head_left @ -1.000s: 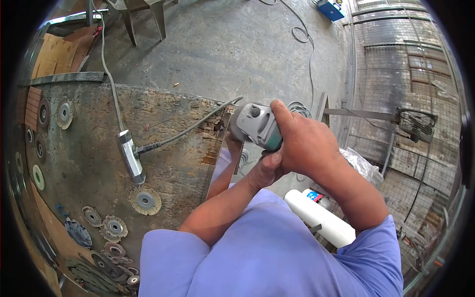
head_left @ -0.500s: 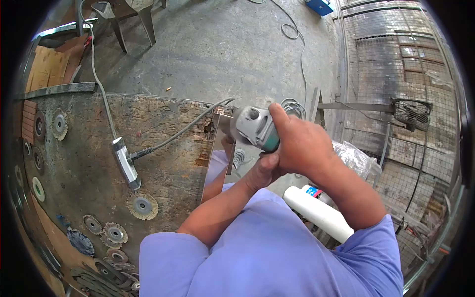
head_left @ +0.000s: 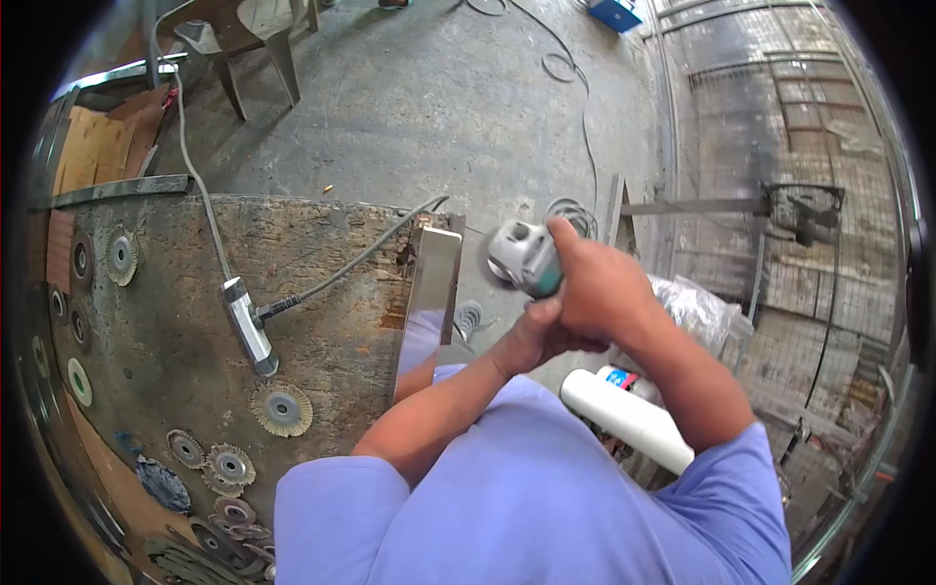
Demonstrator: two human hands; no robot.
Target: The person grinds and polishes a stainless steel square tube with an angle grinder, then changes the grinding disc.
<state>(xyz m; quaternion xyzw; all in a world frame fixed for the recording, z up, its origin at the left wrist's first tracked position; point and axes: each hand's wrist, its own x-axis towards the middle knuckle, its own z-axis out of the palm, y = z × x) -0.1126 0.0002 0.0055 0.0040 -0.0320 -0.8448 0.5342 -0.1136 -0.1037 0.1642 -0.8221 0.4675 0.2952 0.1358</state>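
Observation:
Both hands hold an angle grinder (head_left: 524,255) with a grey head and a green body. My right hand (head_left: 606,285) wraps round the body from above, its thumb along the top. Lower down, my left hand (head_left: 534,338) is closed round the underside, where part of its grip is hidden. The grinder's disc (head_left: 494,259) looks blurred and points left. A gap separates it from a shiny, mirror-like metal bar (head_left: 429,302) lying along the right edge of the wooden workbench (head_left: 331,249). My left forearm covers the bar's near end.
On the bench lie a power strip (head_left: 251,327) with a cable and several flap discs (head_left: 282,409). A white roll (head_left: 624,419) and clear plastic wrapping (head_left: 692,314) are at the right. Beyond stand a fan (head_left: 804,214) by a mesh wall and a chair (head_left: 268,39).
The grinder and both hands have moved right, away from the metal bar's far end, which now shows uncovered. My view has shifted slightly.

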